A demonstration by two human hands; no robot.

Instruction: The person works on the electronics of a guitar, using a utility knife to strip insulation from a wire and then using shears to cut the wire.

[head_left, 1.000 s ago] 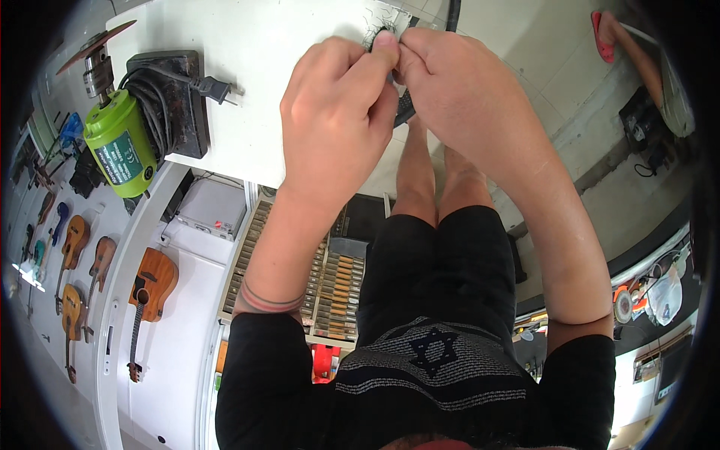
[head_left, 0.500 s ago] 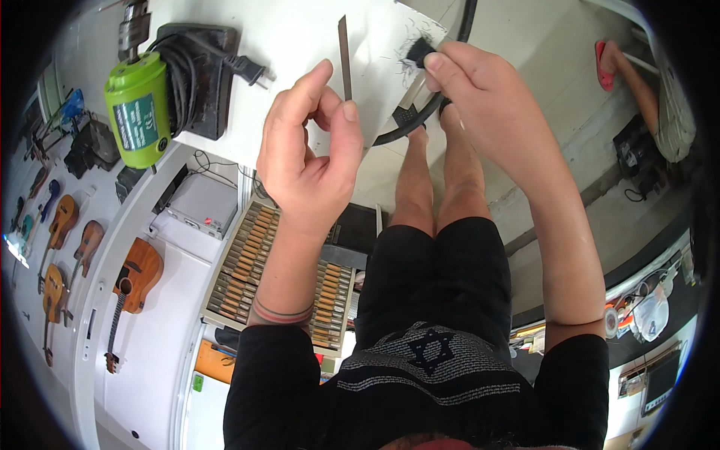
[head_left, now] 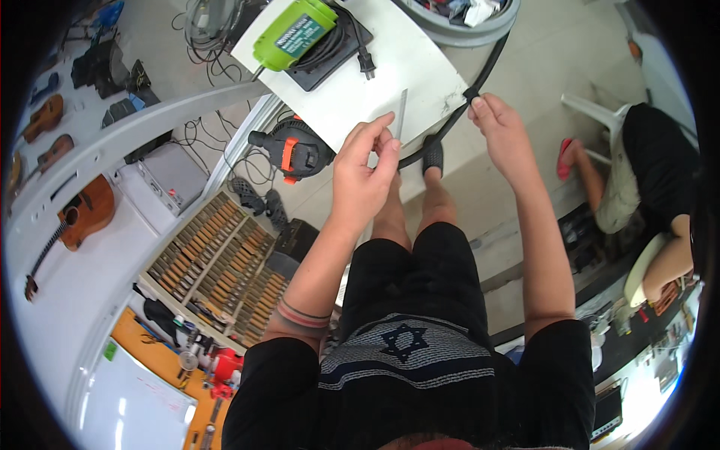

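- I take the white table (head_left: 427,67) as my landmark; its bare top lies just beyond both hands.
- I see the left hand (head_left: 366,171) at the table's near edge, thumb and fingers curled around a gap, with a thin metal strip (head_left: 403,114) gripped at its lower end by the thumb. Which finger presses from behind, I cannot tell. The strip points away over the table.
- I have the right hand (head_left: 496,124) just off the table's right corner, thumb and forefinger pinching a small black piece (head_left: 471,95). It overlaps a black hose (head_left: 491,64) from here, so I cannot tell whether they touch.
- Dark specks (head_left: 454,102) lie on the table near that corner.
- Beyond the table, I make out a grey basin (head_left: 466,37) holding crumpled scraps, one of them white.
- Left of the table and nearer the body, a wooden tray (head_left: 182,308) carries divided rows of slim pieces, many orange-brown.
- Farther left of the table sits a silver case (head_left: 176,176); I cannot see inside it.
- On the table's far left part, I see a green motor (head_left: 296,34) beside a coiled cord and plug (head_left: 366,64).
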